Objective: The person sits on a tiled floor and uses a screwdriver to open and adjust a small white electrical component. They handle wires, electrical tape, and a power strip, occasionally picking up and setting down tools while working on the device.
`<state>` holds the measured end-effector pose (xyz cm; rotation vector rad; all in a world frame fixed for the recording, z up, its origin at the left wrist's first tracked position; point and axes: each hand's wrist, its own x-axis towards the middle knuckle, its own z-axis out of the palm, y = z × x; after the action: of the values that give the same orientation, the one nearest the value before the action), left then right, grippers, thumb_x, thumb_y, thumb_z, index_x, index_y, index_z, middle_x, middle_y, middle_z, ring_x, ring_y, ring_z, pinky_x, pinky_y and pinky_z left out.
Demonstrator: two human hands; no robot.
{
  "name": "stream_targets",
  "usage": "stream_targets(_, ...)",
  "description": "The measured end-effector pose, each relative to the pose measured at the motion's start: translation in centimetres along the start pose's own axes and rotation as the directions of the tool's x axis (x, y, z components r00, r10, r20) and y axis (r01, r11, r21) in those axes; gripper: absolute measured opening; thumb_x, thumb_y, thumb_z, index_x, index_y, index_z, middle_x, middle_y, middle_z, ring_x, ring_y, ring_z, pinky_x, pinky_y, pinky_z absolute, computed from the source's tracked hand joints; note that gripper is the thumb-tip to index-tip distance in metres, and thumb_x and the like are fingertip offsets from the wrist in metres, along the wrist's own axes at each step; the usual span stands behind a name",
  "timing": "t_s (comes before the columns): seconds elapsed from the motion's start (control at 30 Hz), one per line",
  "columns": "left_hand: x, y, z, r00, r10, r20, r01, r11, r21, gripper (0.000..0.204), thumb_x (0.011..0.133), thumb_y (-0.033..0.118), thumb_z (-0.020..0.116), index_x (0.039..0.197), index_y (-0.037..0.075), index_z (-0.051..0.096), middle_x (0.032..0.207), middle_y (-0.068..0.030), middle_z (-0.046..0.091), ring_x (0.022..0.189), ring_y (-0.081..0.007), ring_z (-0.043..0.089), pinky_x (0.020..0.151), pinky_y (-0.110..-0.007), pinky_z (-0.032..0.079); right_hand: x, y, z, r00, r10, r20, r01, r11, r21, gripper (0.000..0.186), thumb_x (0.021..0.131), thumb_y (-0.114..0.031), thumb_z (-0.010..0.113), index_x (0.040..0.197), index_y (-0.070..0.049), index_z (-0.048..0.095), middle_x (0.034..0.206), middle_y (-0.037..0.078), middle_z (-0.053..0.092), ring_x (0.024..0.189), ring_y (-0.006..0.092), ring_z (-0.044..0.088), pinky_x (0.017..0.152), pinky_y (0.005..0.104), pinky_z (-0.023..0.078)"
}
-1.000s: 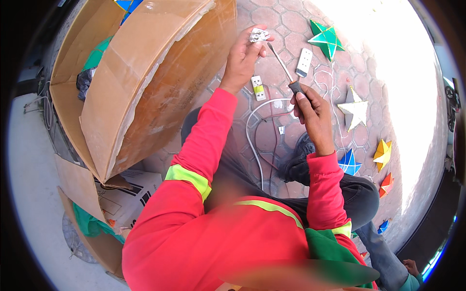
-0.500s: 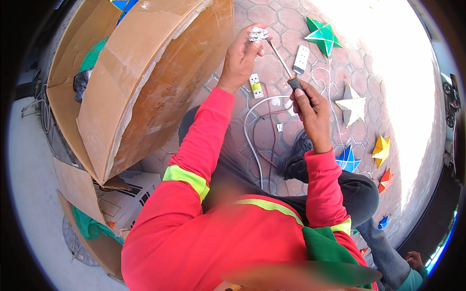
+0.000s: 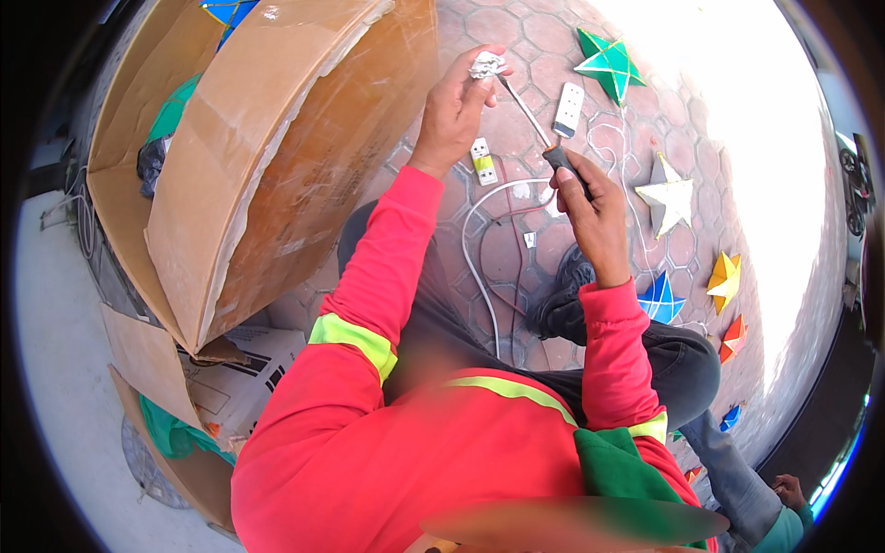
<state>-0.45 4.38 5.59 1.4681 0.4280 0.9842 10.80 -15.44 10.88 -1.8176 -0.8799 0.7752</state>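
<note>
My left hand (image 3: 454, 106) pinches a small white crumpled-looking piece (image 3: 487, 64) between thumb and fingers; its exact kind is unclear. In my right hand (image 3: 593, 207) is a screwdriver (image 3: 525, 112) with a dark handle and an orange band. Its metal shaft slants up and left, and the tip meets or nearly meets the white piece. Below the hands lie a white power strip (image 3: 570, 109) and a smaller white socket block (image 3: 483, 161) with yellow-green tape. A white cable (image 3: 472, 241) curves across the paving beneath them.
A big open cardboard box (image 3: 277, 175) stands at my left. Star lanterns lie to the right: green (image 3: 608, 66), white (image 3: 667, 197), blue (image 3: 660, 299), yellow (image 3: 724, 283) and red (image 3: 733, 338). Another person's hand (image 3: 789, 491) shows at the lower right.
The view has shifted slightly. Both hands stay almost in place, the screwdriver still held against or near the white piece.
</note>
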Motion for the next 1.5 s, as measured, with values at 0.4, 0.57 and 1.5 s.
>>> stream_targets(0.4, 0.1, 0.1, -0.4, 0.999, 0.033, 0.03, -0.038, 0.982, 0.185, 0.036, 0.101, 0.004, 0.052, 0.136, 0.007, 0.06, 0.106, -0.0055, 0.071, 0.077, -0.0106, 0.058, 0.074, -0.026, 0.051, 0.2, -1.6, -1.0, 0.995, -0.096, 0.011, 0.096, 0.974, -0.206, 0.033, 0.097, -0.016, 0.065, 0.126, -0.001, 0.068, 0.085, 0.009, 0.065, 0.071, 0.0154, 0.059, 0.066, 0.0323, 0.047)
stream_targets(0.57, 0.0, 0.5, -0.9, 0.995, 0.003, 0.098, -0.036, 0.939, 0.343, 0.039, 0.099, 0.005, 0.056, 0.136, 0.01, 0.061, 0.09, -0.0028, 0.065, 0.073, -0.0111, 0.056, 0.071, -0.027, 0.05, 0.6, -1.9, -2.0, 0.981, 0.166, 0.103, -0.174, 0.981, 0.084, 0.033, 0.096, -0.019, 0.066, 0.125, -0.003, 0.07, 0.083, 0.008, 0.069, 0.063, 0.0128, 0.057, 0.063, 0.0301, 0.047)
stream_targets(1.5, -0.3, -2.1, -0.8, 0.969, 0.129, 0.211, -0.206, 0.893, 0.4, 0.028, 0.101, 0.007, 0.061, 0.129, 0.002, 0.061, 0.099, -0.0067, 0.073, 0.087, -0.012, 0.068, 0.077, -0.026, 0.054, 5.3, -5.1, -10.1, 0.923, -0.197, 0.33, 0.36, 0.745, -0.562, 0.033, 0.098, -0.026, 0.068, 0.125, -0.008, 0.074, 0.096, 0.011, 0.076, 0.08, 0.0237, 0.07, 0.074, 0.0343, 0.055)
